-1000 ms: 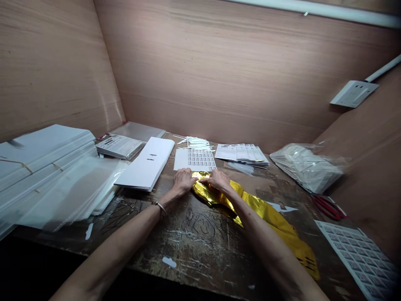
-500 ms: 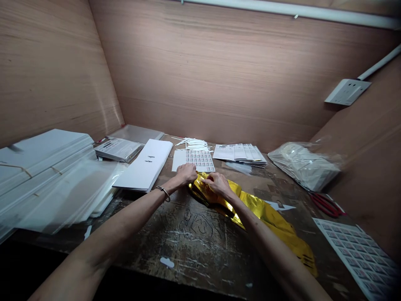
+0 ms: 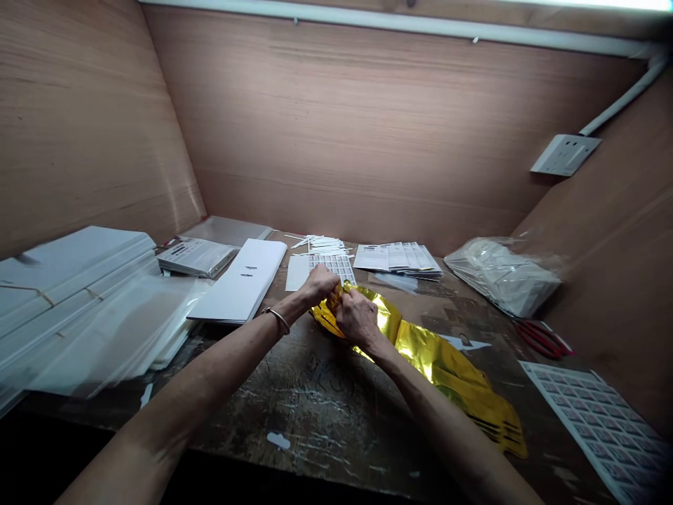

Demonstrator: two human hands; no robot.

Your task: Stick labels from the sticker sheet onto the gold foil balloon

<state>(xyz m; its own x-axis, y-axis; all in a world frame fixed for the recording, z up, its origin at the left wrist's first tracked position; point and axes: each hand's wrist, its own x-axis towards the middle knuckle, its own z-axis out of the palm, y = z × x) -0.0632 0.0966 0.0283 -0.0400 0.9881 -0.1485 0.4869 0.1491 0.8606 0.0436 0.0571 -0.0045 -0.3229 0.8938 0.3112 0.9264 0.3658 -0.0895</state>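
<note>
Left hand (image 3: 321,283) and right hand (image 3: 358,315) gripping a long shiny gold foil piece (image 3: 428,354)
Its near end on the scuffed dark-brown counter (image 3: 305,400)

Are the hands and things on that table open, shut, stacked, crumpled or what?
Left hand: closed on gold foil
Right hand: the same
Gold foil: creased, bunched between hands
White cards: stacked
Paper strips: loosely heaped
Clear bag: crumpled
Red-handled tool: can't tell if open
Right label sheet: flat
</note>
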